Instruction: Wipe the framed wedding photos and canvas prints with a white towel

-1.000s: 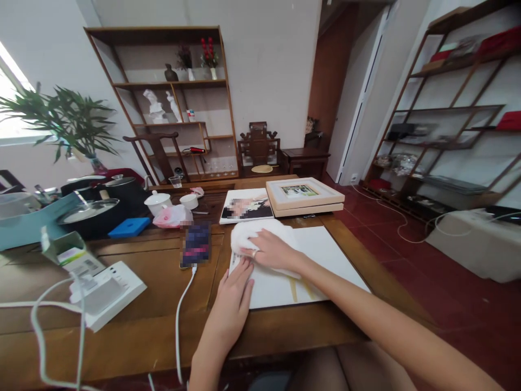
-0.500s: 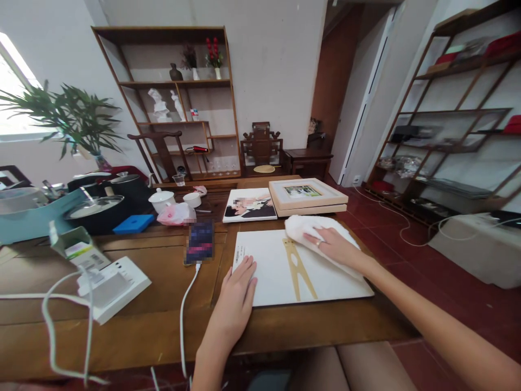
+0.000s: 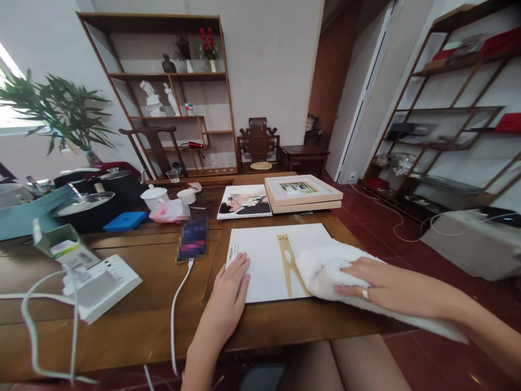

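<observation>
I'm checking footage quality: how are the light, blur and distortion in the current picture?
Head view: the window at far left is blown white; the white cloth and right hand look slightly soft; coarse pixel blocks mask the phone; the shelf at right slants, probably wide-lens stretch.

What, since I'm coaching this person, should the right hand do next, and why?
Probably slide the white cloth inward across the white panel: under the right hand, the cloth extends past the panel's right edge, while the left hand rests on the panel's left side.
</observation>
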Motion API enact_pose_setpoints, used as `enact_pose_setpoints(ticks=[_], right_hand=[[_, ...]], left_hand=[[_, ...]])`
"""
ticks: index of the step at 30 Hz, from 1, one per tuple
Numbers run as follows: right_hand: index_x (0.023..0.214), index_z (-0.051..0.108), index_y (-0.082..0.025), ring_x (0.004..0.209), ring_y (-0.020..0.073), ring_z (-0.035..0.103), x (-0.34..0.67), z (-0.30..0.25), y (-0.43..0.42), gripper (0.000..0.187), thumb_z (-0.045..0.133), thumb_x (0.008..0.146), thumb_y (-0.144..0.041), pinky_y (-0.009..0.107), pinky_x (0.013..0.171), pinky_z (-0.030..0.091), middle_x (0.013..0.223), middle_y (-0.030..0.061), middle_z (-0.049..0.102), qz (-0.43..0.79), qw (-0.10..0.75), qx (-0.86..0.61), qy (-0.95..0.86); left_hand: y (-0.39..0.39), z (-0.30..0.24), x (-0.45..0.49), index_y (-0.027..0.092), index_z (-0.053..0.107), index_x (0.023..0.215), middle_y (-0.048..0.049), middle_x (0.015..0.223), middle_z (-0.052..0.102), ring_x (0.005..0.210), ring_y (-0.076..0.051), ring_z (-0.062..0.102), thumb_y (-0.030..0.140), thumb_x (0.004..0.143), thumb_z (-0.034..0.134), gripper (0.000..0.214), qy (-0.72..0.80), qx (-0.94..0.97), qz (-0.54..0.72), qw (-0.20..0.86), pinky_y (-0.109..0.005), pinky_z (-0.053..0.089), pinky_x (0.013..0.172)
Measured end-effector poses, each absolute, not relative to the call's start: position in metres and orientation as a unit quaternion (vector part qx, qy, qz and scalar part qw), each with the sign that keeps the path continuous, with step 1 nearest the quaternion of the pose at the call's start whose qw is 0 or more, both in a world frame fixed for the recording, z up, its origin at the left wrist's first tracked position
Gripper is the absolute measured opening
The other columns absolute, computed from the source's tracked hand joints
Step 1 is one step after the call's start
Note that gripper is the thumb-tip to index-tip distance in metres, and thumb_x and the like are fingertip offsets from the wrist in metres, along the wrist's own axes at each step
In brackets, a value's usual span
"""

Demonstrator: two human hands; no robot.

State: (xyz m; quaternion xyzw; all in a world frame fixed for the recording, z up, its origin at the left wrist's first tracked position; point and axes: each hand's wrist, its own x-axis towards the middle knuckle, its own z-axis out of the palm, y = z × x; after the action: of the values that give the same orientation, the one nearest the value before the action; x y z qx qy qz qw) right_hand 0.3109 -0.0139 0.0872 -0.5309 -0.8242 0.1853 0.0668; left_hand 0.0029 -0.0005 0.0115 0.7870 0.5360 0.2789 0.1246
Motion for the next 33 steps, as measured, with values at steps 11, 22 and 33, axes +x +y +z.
enact_pose_setpoints(ticks=[11,22,33], right_hand=[[0.115,0.059,-0.021,0.128,0.0329,0.032,0.279,0.058,0.087,0.052,0.027,0.089,-0.052,0.047,0.104,0.024,0.131,0.0076,0.051,0.19,0.116,-0.538,-0.813],[0.121,0.056,-0.023,0.129,0.0336,0.032,0.291,0.067,0.022,0.048,0.033,0.089,-0.049,0.049,0.102,0.029,0.132,0.0074,0.051,0.194,0.071,-0.515,-0.832],[0.119,0.054,-0.016,0.131,0.0338,0.026,0.291,0.059,0.016,0.042,0.047,0.082,-0.034,0.046,0.099,0.035,0.13,0.0136,0.051,0.176,0.018,-0.509,-0.842]], left_hand=[[0.001,0.01,0.002,0.019,0.054,0.122,-0.0096,0.134,0.049,0.129,-0.022,0.039,0.025,0.09,0.037,0.036,0.538,0.784,0.285,0.123,-0.047,0.031,0.107],[0.0,0.009,0.003,0.019,0.053,0.122,-0.0097,0.134,0.049,0.129,-0.022,0.039,0.025,0.09,0.037,0.036,0.533,0.787,0.287,0.12,-0.047,0.031,0.106],[-0.002,0.013,0.004,0.019,0.053,0.123,-0.0086,0.135,0.048,0.13,-0.021,0.037,0.025,0.091,0.036,0.037,0.543,0.78,0.282,0.128,-0.046,0.03,0.107]])
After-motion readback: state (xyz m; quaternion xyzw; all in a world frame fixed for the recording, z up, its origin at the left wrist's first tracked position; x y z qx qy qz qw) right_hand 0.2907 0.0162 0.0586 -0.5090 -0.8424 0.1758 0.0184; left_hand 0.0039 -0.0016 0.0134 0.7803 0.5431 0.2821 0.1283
